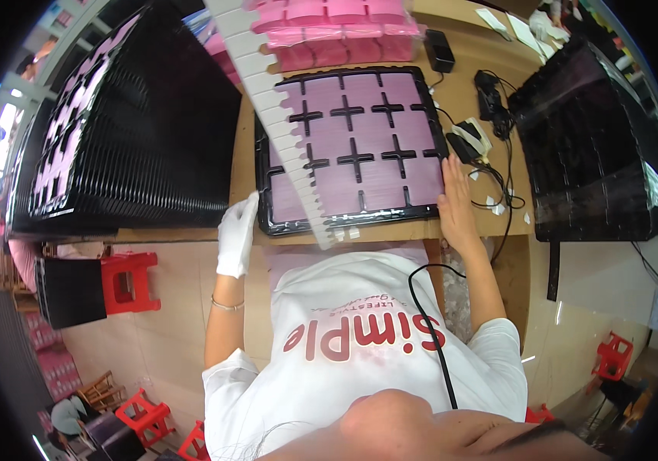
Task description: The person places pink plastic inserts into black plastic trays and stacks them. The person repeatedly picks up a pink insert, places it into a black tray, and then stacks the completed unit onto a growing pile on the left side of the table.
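Note:
A black plastic tray (pixel 357 166) lies on the brown table in front of me. Pale purple pieces (pixel 337 123) fill its sections, with black cross-shaped ridges showing between them. My left hand (pixel 238 230), in a white glove, rests at the tray's near left corner with its fingers stretched along the edge. My bare right hand (pixel 456 201) lies along the near right side, fingers straight and touching the rim. Neither hand grips anything that I can see. A long white strip with a notched edge (pixel 279 115) runs diagonally over the tray's left part and hides some of it.
Tall stacks of black trays stand at left (pixel 152 131) and right (pixel 590 146). Pink packs in clear wrap (pixel 337 38) sit behind the tray. Black adapters (pixel 439 52) and tangled cables (pixel 504 123) lie on the table's right. A red stool (pixel 129 282) stands on the floor at left.

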{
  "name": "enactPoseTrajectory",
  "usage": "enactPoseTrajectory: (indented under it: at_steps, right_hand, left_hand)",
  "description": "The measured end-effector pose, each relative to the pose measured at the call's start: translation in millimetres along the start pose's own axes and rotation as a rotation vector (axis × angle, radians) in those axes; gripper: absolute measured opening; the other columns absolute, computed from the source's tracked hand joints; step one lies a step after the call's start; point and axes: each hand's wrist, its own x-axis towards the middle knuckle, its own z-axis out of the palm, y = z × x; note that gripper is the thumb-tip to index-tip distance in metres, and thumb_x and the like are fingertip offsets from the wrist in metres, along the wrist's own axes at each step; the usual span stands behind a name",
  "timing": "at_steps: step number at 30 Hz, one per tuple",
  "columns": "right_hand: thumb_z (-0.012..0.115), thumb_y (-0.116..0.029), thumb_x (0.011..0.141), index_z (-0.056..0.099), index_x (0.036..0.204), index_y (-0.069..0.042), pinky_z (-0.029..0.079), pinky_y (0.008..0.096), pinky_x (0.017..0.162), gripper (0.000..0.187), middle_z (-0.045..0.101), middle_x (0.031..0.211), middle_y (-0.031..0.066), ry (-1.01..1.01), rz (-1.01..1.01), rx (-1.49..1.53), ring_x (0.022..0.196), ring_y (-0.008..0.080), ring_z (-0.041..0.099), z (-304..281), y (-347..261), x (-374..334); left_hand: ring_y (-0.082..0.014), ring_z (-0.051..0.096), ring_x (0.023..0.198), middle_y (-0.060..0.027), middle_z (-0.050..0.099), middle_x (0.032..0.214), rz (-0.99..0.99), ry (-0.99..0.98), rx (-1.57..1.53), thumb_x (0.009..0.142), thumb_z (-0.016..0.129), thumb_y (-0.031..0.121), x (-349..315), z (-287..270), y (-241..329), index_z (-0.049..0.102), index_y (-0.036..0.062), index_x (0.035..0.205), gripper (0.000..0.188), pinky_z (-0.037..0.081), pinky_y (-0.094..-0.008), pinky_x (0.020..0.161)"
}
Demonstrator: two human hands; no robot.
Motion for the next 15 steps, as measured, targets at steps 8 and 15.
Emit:
enactPoseTrajectory:
  at_steps: [8, 15]
  right_hand:
    - [0.041, -0.023, 0.097, 0.024, 0.150, -0.003, 0.010, 0.0503, 0.118, 0.060, 0.023, 0.156, 0.0213, 0.007, -0.031, -0.039, 0.146, 0.0353, 0.018, -4, 5, -2]
    - [0.031, -0.041, 0.103, 0.030, 0.146, 0.004, 0.022, 0.0439, 0.115, 0.063, 0.034, 0.151, 0.0220, 0.361, -0.204, 0.275, 0.142, 0.0376, 0.028, -42, -37, -2]
  left_hand:
    - [-0.0076, 0.054, 0.079, -0.0013, 0.064, 0.089, 0.133, -0.156, -0.227, 0.081, 0.079, 0.024, 2, 17, 52, 0.061, -0.0068, 0.108, 0.046, 0.047, -0.0243, 0.073]
    - [-0.0111, 0.051, 0.093, -0.0047, 0.058, 0.103, 0.429, 0.321, -0.044, 0.090, 0.070, 0.019, -78, -74, 142, 0.055, -0.0058, 0.120, 0.042, 0.044, -0.0258, 0.086]
